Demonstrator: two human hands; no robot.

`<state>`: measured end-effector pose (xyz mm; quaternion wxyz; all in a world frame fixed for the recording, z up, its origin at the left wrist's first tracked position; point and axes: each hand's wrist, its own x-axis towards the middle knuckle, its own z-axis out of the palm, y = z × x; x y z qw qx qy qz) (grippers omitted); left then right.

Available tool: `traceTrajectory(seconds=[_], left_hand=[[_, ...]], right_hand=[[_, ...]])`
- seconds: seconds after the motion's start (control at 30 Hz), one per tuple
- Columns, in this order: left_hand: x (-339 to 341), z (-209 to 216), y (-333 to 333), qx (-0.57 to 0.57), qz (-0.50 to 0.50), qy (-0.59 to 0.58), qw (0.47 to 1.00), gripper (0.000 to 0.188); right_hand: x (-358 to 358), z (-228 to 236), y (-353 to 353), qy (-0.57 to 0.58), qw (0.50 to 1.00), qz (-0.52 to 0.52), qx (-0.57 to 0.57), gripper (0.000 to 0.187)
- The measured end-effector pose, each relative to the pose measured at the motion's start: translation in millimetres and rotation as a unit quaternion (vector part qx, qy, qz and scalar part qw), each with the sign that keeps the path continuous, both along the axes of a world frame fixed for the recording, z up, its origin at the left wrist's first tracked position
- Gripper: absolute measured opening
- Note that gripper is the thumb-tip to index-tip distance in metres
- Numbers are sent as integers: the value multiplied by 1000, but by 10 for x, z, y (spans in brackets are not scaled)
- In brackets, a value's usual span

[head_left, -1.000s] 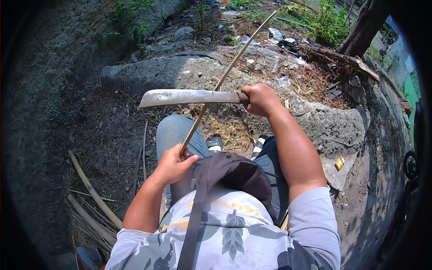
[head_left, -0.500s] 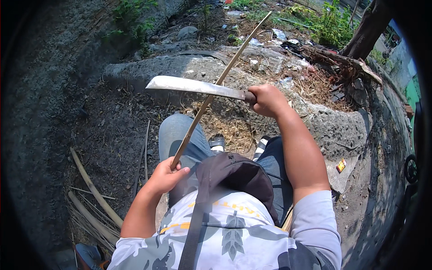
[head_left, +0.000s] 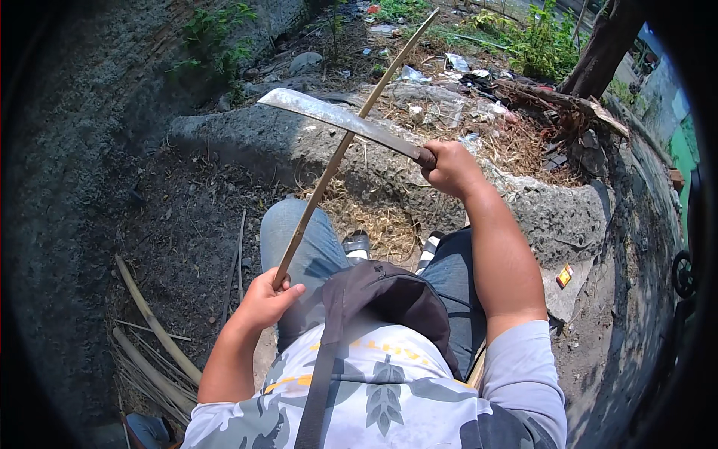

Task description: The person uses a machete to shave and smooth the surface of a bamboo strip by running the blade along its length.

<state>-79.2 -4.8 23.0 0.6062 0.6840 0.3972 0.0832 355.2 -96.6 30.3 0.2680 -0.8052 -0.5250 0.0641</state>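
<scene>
My left hand (head_left: pixel 269 298) is wrapped round the lower end of a long, thin strip of wood or bamboo (head_left: pixel 317 193). The strip slants up and away to the right, its far end raised over the littered ground. In my right hand (head_left: pixel 454 169) is the dark handle of a machete (head_left: pixel 318 111), gripped in a fist. Its broad, slightly curved blade points to the left and crosses over the strip above its middle. Whether the edge bites into the strip, I cannot tell.
Beyond my knees runs a rough concrete ledge (head_left: pixel 546 217). Several cut strips (head_left: pixel 155 318) lie on the ground at my left. A small yellow and red packet (head_left: pixel 564 275) rests on the right. A tree trunk (head_left: pixel 602 49) stands at the far right, near scattered litter.
The machete blade has tilted, its tip rising and shifting right while the handle end moved slightly right. My left hand and the strip have shifted a little left and down.
</scene>
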Motion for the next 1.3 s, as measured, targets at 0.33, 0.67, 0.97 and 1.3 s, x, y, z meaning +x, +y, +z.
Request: traceTrajectory(seconds=[0.33, 0.67, 0.97, 1.3], left_hand=[[-29, 176, -7, 177, -32, 115, 977, 34], [-2, 103, -17, 210, -19, 110, 971, 35], [-179, 53, -51, 227, -39, 121, 966, 37], [185, 102, -37, 251, -37, 120, 960, 36]], right_hand=[[-32, 25, 84, -66, 992, 39, -103, 22], [-37, -125, 57, 11, 998, 25, -48, 30], [-69, -40, 74, -54, 993, 35, -102, 23], [-265, -41, 71, -2, 989, 56, -138, 27]])
